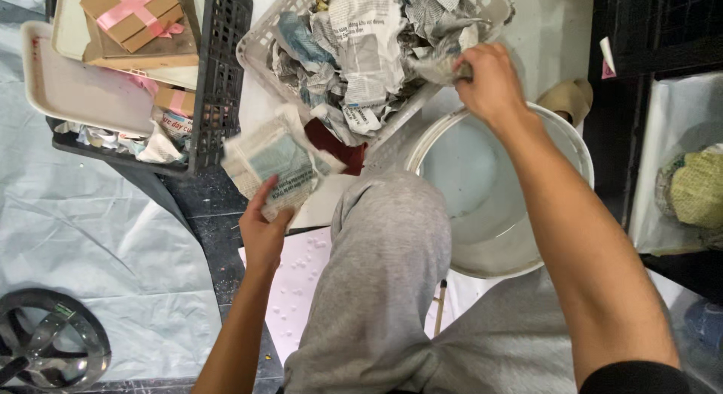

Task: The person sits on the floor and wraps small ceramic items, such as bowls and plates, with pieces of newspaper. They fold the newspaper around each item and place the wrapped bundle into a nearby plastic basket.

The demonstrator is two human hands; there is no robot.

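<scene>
My left hand (pixel 261 227) holds a newspaper-covered block (pixel 273 162) up beside my raised knee in grey trousers (pixel 384 258). My right hand (pixel 491 79) reaches across a white bucket (pixel 572 138) and pinches a crumpled strip of newspaper (pixel 440 66) at the edge of a white plastic basket (pixel 260 51). The basket is heaped with torn newspaper scraps (pixel 361 40). The bucket holds a pale liquid.
A black crate (pixel 218 78) at the upper left holds white trays (pixel 83 89) and cardboard boxes with pink tape (pixel 132 10). Grey sheeting (pixel 90 236) covers the floor at left, with a round metal object (pixel 49 349) at the bottom left. A paper-covered lump (pixel 697 187) lies at right.
</scene>
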